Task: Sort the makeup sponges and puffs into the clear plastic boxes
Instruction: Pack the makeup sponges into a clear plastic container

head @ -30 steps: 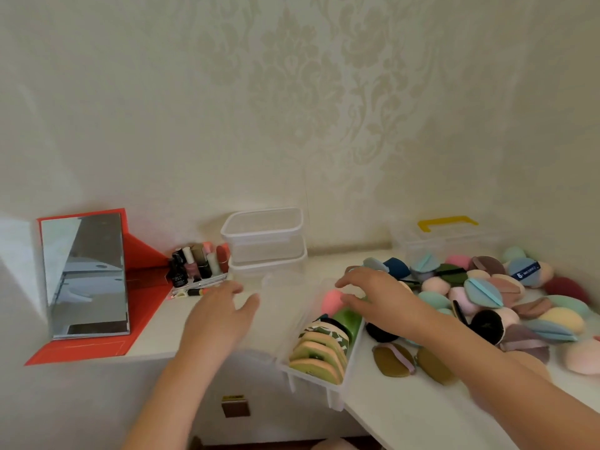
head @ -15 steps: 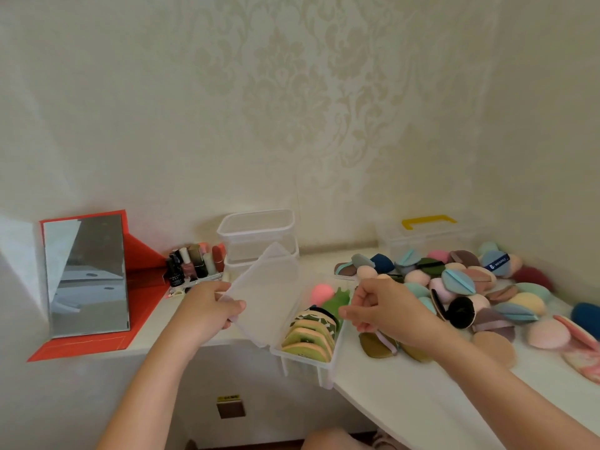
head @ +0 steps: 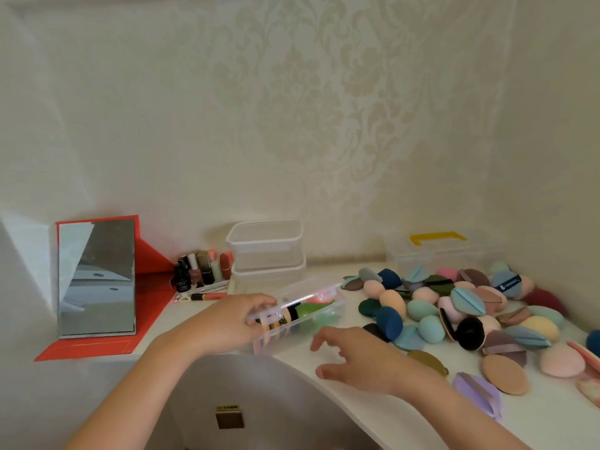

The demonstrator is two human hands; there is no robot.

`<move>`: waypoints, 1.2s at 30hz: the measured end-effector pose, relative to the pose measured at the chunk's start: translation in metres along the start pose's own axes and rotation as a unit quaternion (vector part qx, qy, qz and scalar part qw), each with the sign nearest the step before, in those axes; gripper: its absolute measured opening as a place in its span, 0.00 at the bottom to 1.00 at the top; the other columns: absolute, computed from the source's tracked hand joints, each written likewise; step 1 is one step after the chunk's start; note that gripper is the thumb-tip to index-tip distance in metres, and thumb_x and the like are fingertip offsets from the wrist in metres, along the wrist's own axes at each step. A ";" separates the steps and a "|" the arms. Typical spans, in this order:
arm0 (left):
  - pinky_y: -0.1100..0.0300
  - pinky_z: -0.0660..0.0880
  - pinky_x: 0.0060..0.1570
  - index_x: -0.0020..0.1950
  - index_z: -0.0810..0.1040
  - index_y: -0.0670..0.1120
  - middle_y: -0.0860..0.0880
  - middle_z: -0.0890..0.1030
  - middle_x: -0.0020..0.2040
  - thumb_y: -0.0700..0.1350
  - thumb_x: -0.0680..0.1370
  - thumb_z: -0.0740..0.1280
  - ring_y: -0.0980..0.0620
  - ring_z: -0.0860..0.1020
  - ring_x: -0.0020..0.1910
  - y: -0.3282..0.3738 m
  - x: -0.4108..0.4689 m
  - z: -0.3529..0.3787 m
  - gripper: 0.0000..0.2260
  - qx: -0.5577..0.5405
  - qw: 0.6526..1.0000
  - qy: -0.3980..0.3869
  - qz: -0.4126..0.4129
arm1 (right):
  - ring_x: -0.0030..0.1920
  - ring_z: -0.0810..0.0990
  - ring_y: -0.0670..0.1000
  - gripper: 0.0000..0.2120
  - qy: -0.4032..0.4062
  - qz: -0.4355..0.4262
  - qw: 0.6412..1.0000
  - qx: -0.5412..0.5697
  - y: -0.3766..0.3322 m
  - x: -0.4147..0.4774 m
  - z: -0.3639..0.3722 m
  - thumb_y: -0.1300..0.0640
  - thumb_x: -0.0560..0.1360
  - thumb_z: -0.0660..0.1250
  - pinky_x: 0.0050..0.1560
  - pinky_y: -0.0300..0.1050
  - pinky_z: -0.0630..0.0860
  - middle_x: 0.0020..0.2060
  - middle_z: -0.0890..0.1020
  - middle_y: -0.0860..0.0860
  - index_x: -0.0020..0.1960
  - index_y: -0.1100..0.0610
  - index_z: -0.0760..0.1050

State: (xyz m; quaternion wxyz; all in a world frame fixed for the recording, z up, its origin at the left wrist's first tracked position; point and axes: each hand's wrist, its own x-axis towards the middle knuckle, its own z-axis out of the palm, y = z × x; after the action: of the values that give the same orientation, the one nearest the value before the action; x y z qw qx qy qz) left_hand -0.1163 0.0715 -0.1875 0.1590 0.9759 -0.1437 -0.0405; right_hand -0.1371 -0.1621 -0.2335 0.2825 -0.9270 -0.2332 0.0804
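Note:
A clear plastic box (head: 328, 305) with its lid down lies on the white desk, holding several puffs in green, beige, black and pink. My left hand (head: 232, 321) grips the box at its near left end, by the lid clasp. My right hand (head: 354, 358) hovers just right of the box with fingers spread, holding nothing. A large pile of loose sponges and puffs (head: 461, 306) in many colours covers the desk to the right.
Two stacked empty clear boxes (head: 266, 251) stand at the back wall. A clear case with a yellow handle (head: 436, 251) sits back right. Nail polish bottles (head: 203, 271) and a red-framed mirror (head: 97, 277) stand to the left. The desk edge (head: 328, 389) curves near me.
The lid, held up by my left hand before, is now down on the box. My right hand has let go of the box edge and moved to the right of it.

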 end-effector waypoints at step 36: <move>0.48 0.51 0.71 0.76 0.37 0.57 0.49 0.46 0.77 0.65 0.74 0.61 0.48 0.42 0.76 -0.008 0.046 0.041 0.40 0.074 0.995 -0.051 -0.039 | 0.69 0.70 0.52 0.27 -0.028 -0.091 0.947 -0.307 0.051 0.078 -0.039 0.45 0.82 0.51 0.62 0.46 0.73 0.77 0.47 0.42 0.77 0.45 0.44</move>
State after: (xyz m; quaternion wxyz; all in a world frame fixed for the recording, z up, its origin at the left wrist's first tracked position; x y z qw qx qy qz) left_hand -0.0756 0.0528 -0.2300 0.0775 0.9864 -0.1165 -0.0860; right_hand -0.0376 -0.1813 -0.2309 -0.0169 -0.9409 -0.3382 0.0050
